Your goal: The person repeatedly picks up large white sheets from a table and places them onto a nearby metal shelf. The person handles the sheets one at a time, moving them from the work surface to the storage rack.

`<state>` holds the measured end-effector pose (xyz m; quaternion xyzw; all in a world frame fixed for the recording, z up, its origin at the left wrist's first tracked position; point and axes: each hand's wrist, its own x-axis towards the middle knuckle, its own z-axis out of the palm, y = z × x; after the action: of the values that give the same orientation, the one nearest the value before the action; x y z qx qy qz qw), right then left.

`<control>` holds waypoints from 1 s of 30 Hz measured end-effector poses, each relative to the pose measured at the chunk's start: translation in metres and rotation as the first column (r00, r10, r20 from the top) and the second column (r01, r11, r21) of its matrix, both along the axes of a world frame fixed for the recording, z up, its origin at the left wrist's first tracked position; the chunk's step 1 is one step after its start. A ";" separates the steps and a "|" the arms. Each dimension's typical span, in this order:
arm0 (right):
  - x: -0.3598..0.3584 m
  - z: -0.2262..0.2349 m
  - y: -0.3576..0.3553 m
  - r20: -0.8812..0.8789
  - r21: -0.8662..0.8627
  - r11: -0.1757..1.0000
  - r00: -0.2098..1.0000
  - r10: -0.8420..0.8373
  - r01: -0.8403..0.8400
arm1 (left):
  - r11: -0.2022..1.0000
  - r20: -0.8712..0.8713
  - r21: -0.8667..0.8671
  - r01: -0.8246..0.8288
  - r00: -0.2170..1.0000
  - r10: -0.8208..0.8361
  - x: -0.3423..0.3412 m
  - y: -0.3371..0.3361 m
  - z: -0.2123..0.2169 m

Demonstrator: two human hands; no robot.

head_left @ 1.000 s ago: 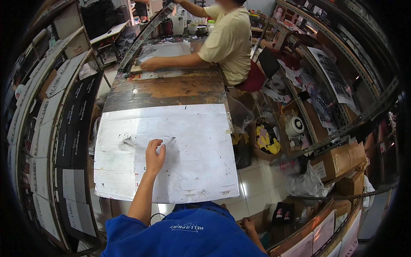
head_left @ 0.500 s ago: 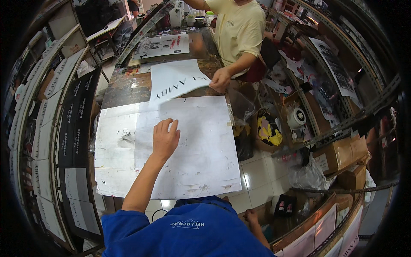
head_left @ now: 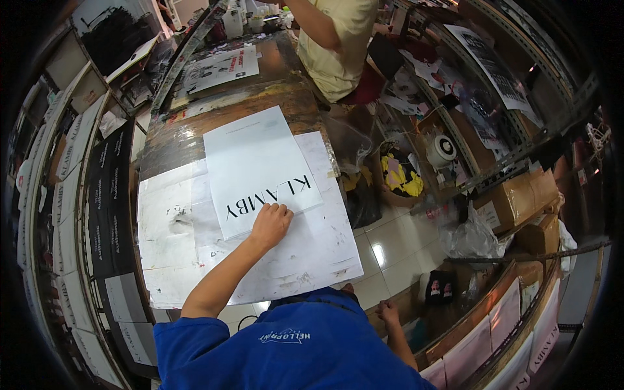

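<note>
A thin white sheet with large black lettering (head_left: pixel 250 156) lies on the white-covered near end of the table (head_left: pixel 305 273). Its far part reaches onto the bare wood. My left hand (head_left: pixel 272 225) is closed at the sheet's near edge, fingers curled over the lettering, and appears to pinch it. Low beside my body, away from the table, hangs my right hand (head_left: pixel 388 313). Its fingers are loosely curled, with nothing visible in them.
A co-worker in a yellow shirt (head_left: pixel 331 52) stands at the far right of the table. Another printed sheet (head_left: pixel 224 67) lies at the far end. Shelves with flat stacks (head_left: pixel 117 195) line the left; cardboard boxes (head_left: pixel 520 201) and a plastic bag (head_left: pixel 473 235) are at right.
The lettered sheet has come from the co-worker's hand toward me and now lies flat. My left hand has moved right and nearer, onto its edge. The co-worker's arm has drawn back.
</note>
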<state>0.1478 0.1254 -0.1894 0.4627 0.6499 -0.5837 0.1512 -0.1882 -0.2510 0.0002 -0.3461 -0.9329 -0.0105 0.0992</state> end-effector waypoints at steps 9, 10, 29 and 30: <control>-0.097 0.103 -0.030 -0.461 0.085 0.991 0.878 0.127 -0.099 | 0.998 0.157 -0.049 -0.028 0.987 0.035 -0.015 0.018 0.007; -0.116 0.124 -0.042 -0.506 0.082 0.985 0.844 0.174 -0.154 | 0.997 0.221 0.033 -0.073 0.973 0.064 -0.017 0.030 0.018; -0.005 0.383 0.143 -0.490 0.656 0.748 0.810 0.322 0.100 | 0.330 0.266 0.942 -0.058 0.731 -0.629 0.065 0.297 0.130; 0.035 0.402 0.165 -0.454 0.747 0.640 0.841 0.293 0.181 | 0.371 0.317 0.924 -0.094 0.732 -0.603 0.071 0.296 0.126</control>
<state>0.1828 0.2901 0.2126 0.2780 0.8641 -0.3520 -0.2284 -0.1171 0.0450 0.1267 -0.3627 -0.6792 -0.6365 -0.0446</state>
